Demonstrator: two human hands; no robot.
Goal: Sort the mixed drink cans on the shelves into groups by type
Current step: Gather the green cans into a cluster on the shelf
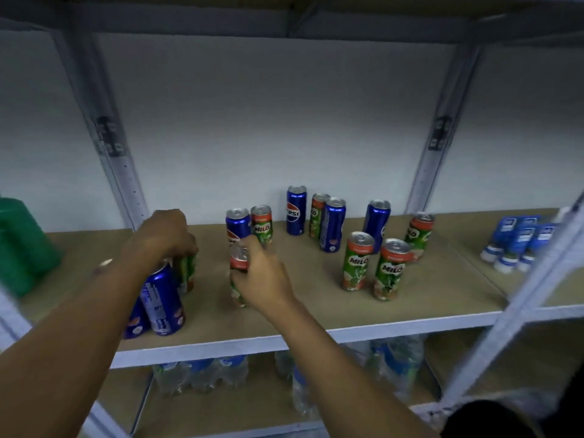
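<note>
Right hand (pixel 264 279) gripping Milo can (pixel 237 281), shelf (pixel 300 314)

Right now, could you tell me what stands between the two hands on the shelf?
In the head view, only bare shelf board separates the left hand from the right hand.

Light: dim, cool, even around my hands.
Glare: on can tops (pixel 361 237).
Blur: soft throughout.
Edges: uprights (pixel 518 298) bowed, smeared.

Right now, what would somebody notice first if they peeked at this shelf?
Probably the two hands: the right hand wraps a green Milo can mid-shelf, while the left hand grips another green can beside two blue Pepsi cans. Next, the mixed blue and green cans standing scattered toward the right.
</note>
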